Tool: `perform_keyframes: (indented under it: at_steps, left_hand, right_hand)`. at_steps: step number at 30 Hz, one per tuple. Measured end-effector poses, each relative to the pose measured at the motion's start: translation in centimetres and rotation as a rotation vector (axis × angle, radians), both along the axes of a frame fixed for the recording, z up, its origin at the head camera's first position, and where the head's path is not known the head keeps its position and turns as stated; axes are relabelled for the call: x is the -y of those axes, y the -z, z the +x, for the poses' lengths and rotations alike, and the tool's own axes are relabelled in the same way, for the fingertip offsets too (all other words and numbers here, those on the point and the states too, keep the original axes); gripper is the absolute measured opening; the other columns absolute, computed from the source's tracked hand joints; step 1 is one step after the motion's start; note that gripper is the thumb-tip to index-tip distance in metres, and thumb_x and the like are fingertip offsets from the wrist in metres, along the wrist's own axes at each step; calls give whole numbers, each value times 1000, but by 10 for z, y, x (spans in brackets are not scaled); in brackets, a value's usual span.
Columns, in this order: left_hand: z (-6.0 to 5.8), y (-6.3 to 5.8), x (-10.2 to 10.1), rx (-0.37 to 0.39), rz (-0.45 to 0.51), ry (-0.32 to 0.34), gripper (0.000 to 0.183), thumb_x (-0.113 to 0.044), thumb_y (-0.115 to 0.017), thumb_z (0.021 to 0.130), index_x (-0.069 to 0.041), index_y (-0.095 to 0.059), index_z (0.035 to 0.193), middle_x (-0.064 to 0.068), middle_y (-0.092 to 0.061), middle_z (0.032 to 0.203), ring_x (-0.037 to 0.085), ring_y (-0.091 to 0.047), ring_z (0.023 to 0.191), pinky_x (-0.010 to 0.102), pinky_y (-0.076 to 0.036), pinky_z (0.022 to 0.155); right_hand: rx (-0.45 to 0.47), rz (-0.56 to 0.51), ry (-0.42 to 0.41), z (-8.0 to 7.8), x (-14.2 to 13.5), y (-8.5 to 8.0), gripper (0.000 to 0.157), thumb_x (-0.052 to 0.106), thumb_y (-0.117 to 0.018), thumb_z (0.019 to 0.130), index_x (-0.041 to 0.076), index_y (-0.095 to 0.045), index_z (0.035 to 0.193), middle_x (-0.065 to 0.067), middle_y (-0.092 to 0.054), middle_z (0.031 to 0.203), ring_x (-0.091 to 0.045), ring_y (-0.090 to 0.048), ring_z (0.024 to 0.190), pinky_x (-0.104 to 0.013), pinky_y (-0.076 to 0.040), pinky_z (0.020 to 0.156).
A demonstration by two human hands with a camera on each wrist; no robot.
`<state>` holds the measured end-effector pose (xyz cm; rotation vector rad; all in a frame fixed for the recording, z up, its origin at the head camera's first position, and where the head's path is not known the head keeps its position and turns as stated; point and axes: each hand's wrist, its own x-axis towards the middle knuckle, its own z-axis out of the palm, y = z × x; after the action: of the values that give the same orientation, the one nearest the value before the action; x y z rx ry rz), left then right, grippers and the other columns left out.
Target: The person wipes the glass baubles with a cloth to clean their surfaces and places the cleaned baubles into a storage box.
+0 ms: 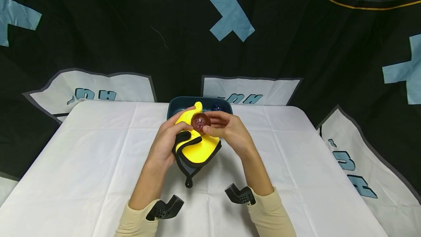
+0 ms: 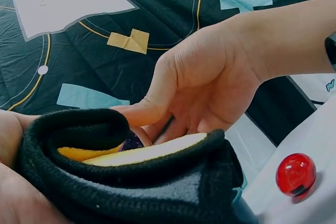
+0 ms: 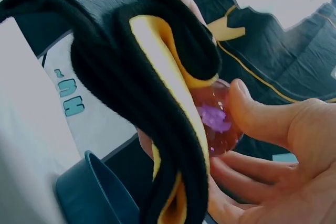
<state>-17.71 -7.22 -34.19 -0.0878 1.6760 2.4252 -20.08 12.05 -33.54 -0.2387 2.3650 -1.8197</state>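
My left hand (image 1: pixel 163 140) grips a folded yellow cloth (image 1: pixel 200 151) with a grey back and black edging, one corner with a loop hanging down. Against the cloth's yellow face sits a see-through reddish ball (image 1: pixel 200 121) with something purple inside, seen also in the right wrist view. The thumb and fingers of my right hand (image 1: pixel 235 132) pinch that ball from the right. In the left wrist view, the black-edged cloth (image 2: pixel 157 192) covers most of the ball. Both hands are raised over the table, just in front of a dark teal tub.
The dark teal tub (image 1: pixel 174 102) stands at the table's far edge, with a dark blue ball (image 1: pixel 217 107) inside. A shiny red ball (image 2: pixel 295 173) lies on the white cover in the left wrist view. Behind the white-covered table (image 1: pixel 82 178) hangs a black patterned cloth (image 1: pixel 177 54).
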Motion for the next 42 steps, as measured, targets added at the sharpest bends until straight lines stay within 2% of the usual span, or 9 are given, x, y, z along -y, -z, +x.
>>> perform_keyframes:
  at_steps: [5, 12, 19, 23, 27, 30, 34, 39, 42]
  left_hand:
    - [0, 0, 2, 4, 35, 3, 51, -7, -58, 92, -19, -60, 142, -2, -48, 149, 23, -50, 132, 27, -54, 99]
    - [1, -1, 2, -5, 7, 16, 52, -7, -58, 93, -20, -59, 143, -2, -47, 150, 24, -49, 132, 30, -54, 100]
    - [1, -1, 2, 7, -29, 7, 51, -8, -59, 91, -20, -61, 141, -1, -47, 150, 25, -49, 133, 29, -54, 100]
    - [1, 0, 2, 13, -38, 11, 51, -8, -59, 91, -20, -61, 141, -1, -48, 149, 24, -49, 133, 28, -54, 100]
    - [0, 1, 2, 9, -5, 19, 52, -7, -59, 91, -19, -60, 142, -1, -46, 150, 24, -50, 133, 29, -54, 100]
    - [-1, 1, 2, 7, 20, 11, 52, -6, -59, 91, -18, -59, 142, -2, -45, 152, 23, -50, 134, 28, -54, 100]
    - [-1, 1, 3, 9, 28, -2, 52, -6, -59, 92, -17, -59, 143, -3, -45, 152, 22, -49, 135, 26, -54, 100]
    - [0, 1, 3, 10, 27, 10, 53, -6, -58, 92, -16, -58, 144, -2, -46, 151, 24, -50, 133, 28, -55, 99]
    - [-1, 2, 2, 8, 18, 17, 52, -7, -58, 92, -17, -58, 143, -1, -48, 149, 25, -50, 132, 29, -55, 99]
  right_hand:
    - [-85, -23, -29, 4, 2, -1, 47, 16, -80, 86, 17, -67, 132, -3, -65, 133, -27, -64, 119, -39, -56, 99]
    - [-61, -49, -94, 3, -3, -2, 54, 5, -79, 82, 16, -67, 133, -3, -66, 135, -27, -62, 125, -40, -57, 99]
    - [22, 4, -15, 2, -2, -2, 46, 17, -81, 83, 12, -70, 127, -6, -74, 119, -23, -73, 106, -38, -56, 99]
    - [63, 36, 14, 1, -1, -3, 41, 24, -82, 84, 7, -73, 120, -9, -77, 108, -22, -73, 101, -39, -56, 97]
    - [31, 50, 5, 1, -1, -2, 42, 22, -81, 85, 10, -71, 124, -7, -75, 116, -24, -70, 105, -39, -57, 96]
    - [-31, -5, -6, 2, 2, -2, 46, 16, -80, 86, 13, -68, 130, -6, -69, 128, -27, -68, 112, -39, -56, 99]
    - [-94, -45, -23, 4, 4, -2, 45, 11, -79, 86, 14, -69, 130, -4, -67, 132, -27, -66, 118, -40, -55, 101]
    - [-51, -49, -83, 3, -1, -4, 52, 4, -80, 82, 14, -67, 132, -3, -66, 133, -25, -63, 126, -38, -55, 102]
    - [-43, -50, -82, 3, -3, -3, 55, -2, -79, 80, 13, -67, 132, -5, -66, 135, -26, -63, 126, -38, -55, 100]
